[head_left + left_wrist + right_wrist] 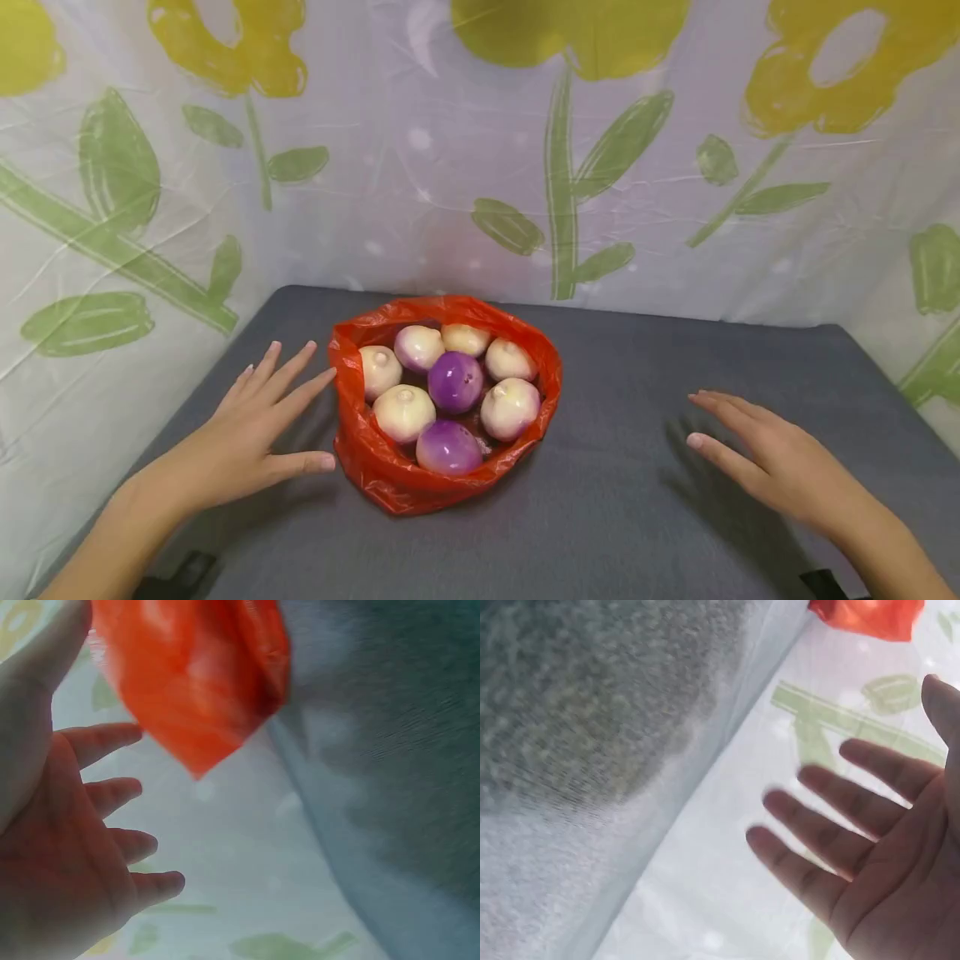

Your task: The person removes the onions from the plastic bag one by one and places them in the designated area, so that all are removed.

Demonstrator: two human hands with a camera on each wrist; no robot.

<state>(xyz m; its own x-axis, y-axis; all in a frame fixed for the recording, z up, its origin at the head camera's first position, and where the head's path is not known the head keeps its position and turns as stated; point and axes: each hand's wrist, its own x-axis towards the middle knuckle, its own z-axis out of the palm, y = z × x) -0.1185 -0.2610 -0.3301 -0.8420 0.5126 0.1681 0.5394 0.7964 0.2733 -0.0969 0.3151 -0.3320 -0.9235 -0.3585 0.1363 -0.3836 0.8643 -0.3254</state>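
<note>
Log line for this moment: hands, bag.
left hand: beside bag, contact unclear | right hand: empty, apart | bag: mouth open, vegetables inside

Vegetables point(455, 382): glare spots
Right hand point(783, 467): soft shadow, near left
Tabletop point(577, 690): grainy, right wrist view
Bag point(196, 679): blurred, left wrist view

Flower-print sheeting point(360, 208) behind and beside a grey table point(622, 500) suggests a curtained booth.
</note>
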